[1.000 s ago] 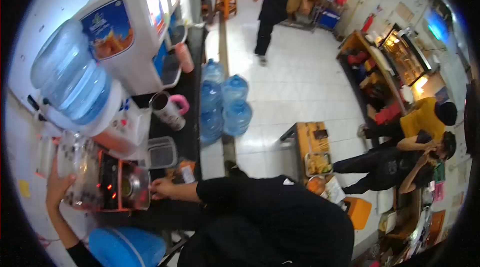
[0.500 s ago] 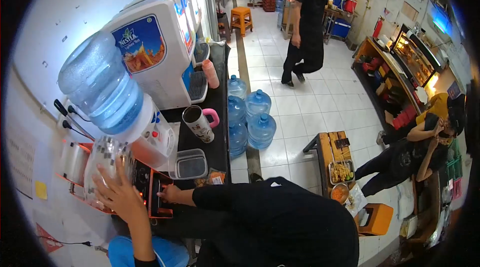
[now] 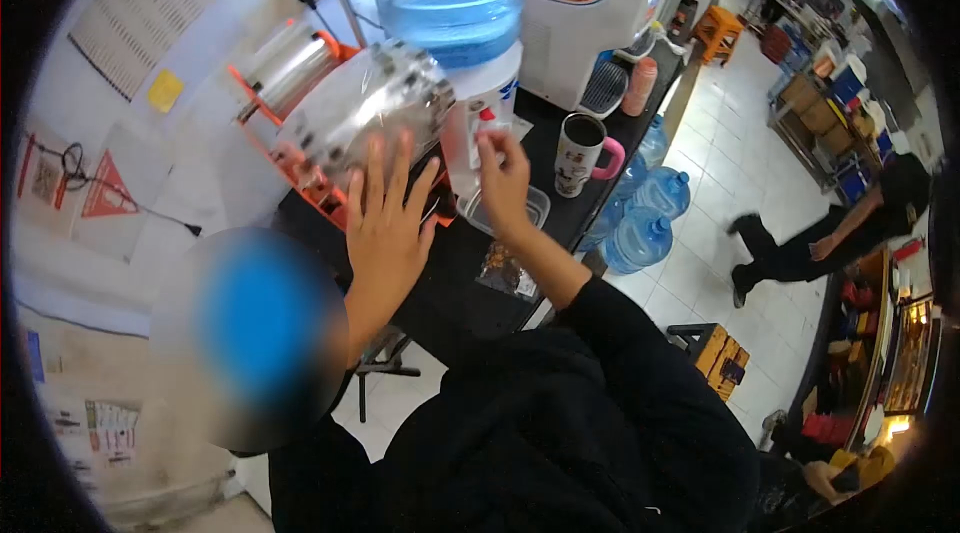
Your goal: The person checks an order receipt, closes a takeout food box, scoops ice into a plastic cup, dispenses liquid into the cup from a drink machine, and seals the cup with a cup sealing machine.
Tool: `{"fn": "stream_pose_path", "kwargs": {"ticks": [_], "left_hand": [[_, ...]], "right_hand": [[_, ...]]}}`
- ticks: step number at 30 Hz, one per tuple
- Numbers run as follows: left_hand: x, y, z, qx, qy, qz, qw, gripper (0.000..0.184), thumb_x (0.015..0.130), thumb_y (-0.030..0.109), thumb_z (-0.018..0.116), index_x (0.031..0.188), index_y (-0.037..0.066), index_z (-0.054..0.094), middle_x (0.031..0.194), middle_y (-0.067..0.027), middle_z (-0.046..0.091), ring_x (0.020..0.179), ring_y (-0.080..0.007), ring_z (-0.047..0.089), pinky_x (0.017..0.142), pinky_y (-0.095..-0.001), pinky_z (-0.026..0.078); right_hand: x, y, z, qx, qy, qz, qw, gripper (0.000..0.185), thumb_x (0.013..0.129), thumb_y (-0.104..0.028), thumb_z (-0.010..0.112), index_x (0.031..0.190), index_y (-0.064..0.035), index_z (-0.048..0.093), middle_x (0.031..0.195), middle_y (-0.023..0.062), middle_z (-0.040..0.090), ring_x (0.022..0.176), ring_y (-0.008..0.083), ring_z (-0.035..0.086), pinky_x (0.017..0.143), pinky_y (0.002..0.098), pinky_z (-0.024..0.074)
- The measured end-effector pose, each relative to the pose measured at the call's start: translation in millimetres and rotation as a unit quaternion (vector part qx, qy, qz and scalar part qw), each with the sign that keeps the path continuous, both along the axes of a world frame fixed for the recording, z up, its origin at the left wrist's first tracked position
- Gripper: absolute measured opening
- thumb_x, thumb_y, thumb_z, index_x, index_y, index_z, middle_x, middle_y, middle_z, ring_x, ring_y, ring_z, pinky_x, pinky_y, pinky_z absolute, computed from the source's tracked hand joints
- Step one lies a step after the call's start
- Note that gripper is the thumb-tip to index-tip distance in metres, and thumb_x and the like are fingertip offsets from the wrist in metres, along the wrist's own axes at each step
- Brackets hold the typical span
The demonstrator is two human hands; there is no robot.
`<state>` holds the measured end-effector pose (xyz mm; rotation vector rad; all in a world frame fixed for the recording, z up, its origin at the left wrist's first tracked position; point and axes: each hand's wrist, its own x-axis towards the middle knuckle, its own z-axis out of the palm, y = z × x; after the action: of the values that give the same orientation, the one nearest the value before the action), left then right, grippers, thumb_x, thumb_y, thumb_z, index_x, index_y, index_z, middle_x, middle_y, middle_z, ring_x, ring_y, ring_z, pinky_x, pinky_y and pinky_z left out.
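My left hand (image 3: 388, 223) lies with fingers spread against a large roll of clear printed film (image 3: 385, 98). The roll sits on an orange-framed machine (image 3: 300, 168) with a second, smaller shiny roll (image 3: 300, 68) behind. My right hand (image 3: 505, 183) is raised beside the machine, its fingertips drawn together near the red tap (image 3: 487, 116) of the water dispenser (image 3: 485, 83). A translucent sheet (image 3: 460, 148) hangs just left of those fingers; whether they pinch it is unclear. Below my right hand stands a clear plastic tub (image 3: 535, 208), partly hidden by it.
A printed mug with a pink handle (image 3: 580, 155) and pink stacked cups (image 3: 640, 86) stand on the black counter (image 3: 440, 298). Large blue water bottles (image 3: 640, 238) fill the floor beside it. A person in black (image 3: 830, 233) walks at right. A wooden bench (image 3: 715, 358) stands nearby.
My view has turned toward the wall and machine. My right hand has left the machine's front and risen toward the dispenser tap. My left hand stays at the film roll.
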<state>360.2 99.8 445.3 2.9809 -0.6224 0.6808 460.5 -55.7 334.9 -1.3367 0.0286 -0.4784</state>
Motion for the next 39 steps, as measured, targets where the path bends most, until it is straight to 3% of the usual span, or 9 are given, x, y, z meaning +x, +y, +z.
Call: {"fn": "stream_pose_path", "kwargs": {"ticks": [6, 12, 19, 26, 29, 32, 34, 36, 39], "left_hand": [[32.4, 26.8, 77.3, 0.039, -0.045, 0.005, 0.998, 0.094, 0.066, 0.033, 0.089, 0.149, 0.016, 0.048, 0.161, -0.0119, 0.037, 0.145, -0.0383, 0.036, 0.114, -0.0533, 0.032], [103.4, 92.3, 104.6, -0.145, 0.196, -0.076, 0.967, 0.093, 0.074, 0.041, 0.084, 0.152, 0.010, 0.044, 0.151, -0.0138, 0.049, 0.124, -0.0332, 0.058, 0.100, -0.0399, 0.048], [129.2, 130.1, 90.9, -0.371, 0.357, 0.007, 0.857, 0.091, 0.084, 0.051, 0.077, 0.153, 0.005, 0.041, 0.154, -0.0122, 0.045, 0.114, -0.0155, 0.057, 0.089, -0.0309, 0.052], [98.7, 111.1, 101.9, -0.330, 0.112, 0.056, 0.936, 0.060, 0.094, 0.045, 0.070, 0.135, 0.003, 0.061, 0.121, -0.0112, 0.070, 0.110, -0.0170, 0.064, 0.095, -0.0305, 0.048], [94.1, 118.4, 94.4, -0.372, 0.098, 0.004, 0.923, 0.052, 0.098, 0.044, 0.064, 0.131, 0.003, 0.065, 0.118, -0.0114, 0.071, 0.111, -0.0169, 0.063, 0.102, -0.0311, 0.044], [95.0, 140.4, 89.2, -0.397, 0.117, -0.034, 0.910, 0.054, 0.099, 0.044, 0.063, 0.135, 0.003, 0.061, 0.124, -0.0128, 0.068, 0.117, -0.0189, 0.060, 0.106, -0.0323, 0.042], [89.7, 148.0, 83.9, -0.377, 0.120, -0.029, 0.918, 0.063, 0.099, 0.050, 0.059, 0.143, 0.006, 0.053, 0.128, -0.0140, 0.066, 0.111, -0.0190, 0.061, 0.102, -0.0324, 0.045], [87.6, 142.6, 89.3, -0.323, 0.135, -0.003, 0.937, 0.073, 0.100, 0.060, 0.051, 0.152, 0.008, 0.044, 0.129, -0.0144, 0.065, 0.097, -0.0173, 0.064, 0.092, -0.0312, 0.050], [97.1, 138.7, 105.4, -0.249, 0.247, 0.041, 0.936, 0.080, 0.101, 0.067, 0.041, 0.152, 0.005, 0.042, 0.130, -0.0137, 0.064, 0.087, -0.0161, 0.066, 0.085, -0.0297, 0.053]], "right_hand": [[12.4, 5.9, 102.7, -0.313, -0.389, -0.003, 0.867, 0.033, 0.091, -0.017, 0.066, 0.123, -0.0113, 0.066, 0.124, 0.0122, 0.063, 0.119, 0.0322, 0.056, 0.109, 0.0488, 0.0369], [60.4, 40.7, 131.3, -0.464, -0.448, -0.015, 0.764, 0.035, 0.093, -0.037, 0.061, 0.123, -0.0202, 0.069, 0.126, 0.0077, 0.065, 0.121, 0.0290, 0.058, 0.115, 0.0656, 0.0264], [85.4, 68.8, 172.7, -0.649, -0.230, 0.143, 0.711, 0.049, 0.102, -0.053, 0.038, 0.121, -0.0233, 0.072, 0.118, 0.0121, 0.072, 0.117, 0.0343, 0.063, 0.111, 0.0617, 0.0346], [102.1, 85.3, 192.6, -0.686, -0.070, 0.261, 0.676, 0.050, 0.095, -0.049, 0.050, 0.138, -0.0281, 0.062, 0.134, 0.0119, 0.065, 0.125, 0.0312, 0.061, 0.108, 0.0546, 0.0401], [76.7, 58.9, 200.8, -0.624, -0.172, 0.233, 0.726, 0.050, 0.099, -0.045, 0.046, 0.121, -0.0068, 0.069, 0.122, 0.0253, 0.068, 0.113, 0.0383, 0.065, 0.101, 0.0488, 0.0487], [53.4, 41.0, 186.9, -0.515, -0.247, 0.197, 0.797, 0.036, 0.096, -0.029, 0.053, 0.112, -0.0031, 0.071, 0.114, 0.0217, 0.070, 0.106, 0.0401, 0.066, 0.093, 0.0495, 0.0501], [47.8, 43.3, 145.1, -0.348, -0.429, 0.063, 0.831, 0.026, 0.091, -0.022, 0.062, 0.109, -0.0050, 0.070, 0.111, 0.0207, 0.069, 0.107, 0.0392, 0.065, 0.095, 0.0484, 0.0487], [46.3, 34.6, 116.9, -0.397, -0.524, -0.058, 0.751, 0.037, 0.083, -0.016, 0.073, 0.119, -0.0079, 0.066, 0.121, 0.0182, 0.064, 0.115, 0.0383, 0.060, 0.100, 0.0489, 0.0472], [45.2, 33.5, 57.4, -0.392, -0.494, -0.065, 0.773, 0.045, 0.093, -0.031, 0.063, 0.136, -0.0186, 0.060, 0.146, 0.0133, 0.053, 0.140, 0.0348, 0.045, 0.118, 0.0588, 0.0240]]}}
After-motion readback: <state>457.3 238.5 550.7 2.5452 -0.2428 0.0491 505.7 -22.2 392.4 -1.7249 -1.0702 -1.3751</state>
